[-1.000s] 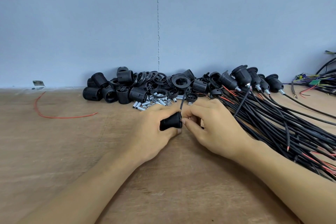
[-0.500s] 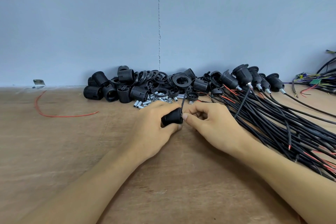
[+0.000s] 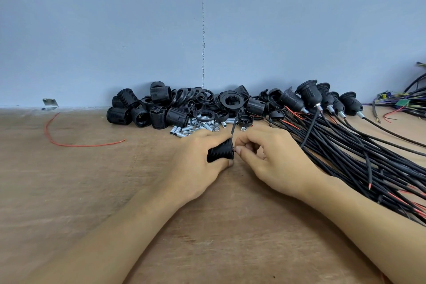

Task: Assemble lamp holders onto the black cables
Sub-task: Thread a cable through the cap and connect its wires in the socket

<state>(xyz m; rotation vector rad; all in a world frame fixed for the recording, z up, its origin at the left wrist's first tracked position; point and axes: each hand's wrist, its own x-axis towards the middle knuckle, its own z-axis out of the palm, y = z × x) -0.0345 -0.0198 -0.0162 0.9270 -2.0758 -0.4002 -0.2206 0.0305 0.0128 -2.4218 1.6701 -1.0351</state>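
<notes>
My left hand (image 3: 196, 163) grips a black ribbed lamp holder (image 3: 220, 151) lying sideways just above the table. My right hand (image 3: 272, 154) pinches the end of a black cable (image 3: 235, 124) right at the holder's narrow end, where a bit of red wire shows. The cable rises from there toward the back pile. A thick bundle of black cables (image 3: 359, 157) with red tips spreads over the right of the table. Several cables with holders fitted (image 3: 309, 94) lie against the wall.
A heap of loose black holders and rings (image 3: 175, 106) sits against the blue wall, with small metal tubes and nuts (image 3: 198, 125) in front. A loose red wire (image 3: 76, 143) curves at left. Coloured wiring (image 3: 401, 101) lies far right. The wooden table (image 3: 92, 191) spreads below.
Both hands have stayed together at the table's middle. The right fingers have worked the cable end closer into the holder's narrow end, and the holder has tilted slightly.
</notes>
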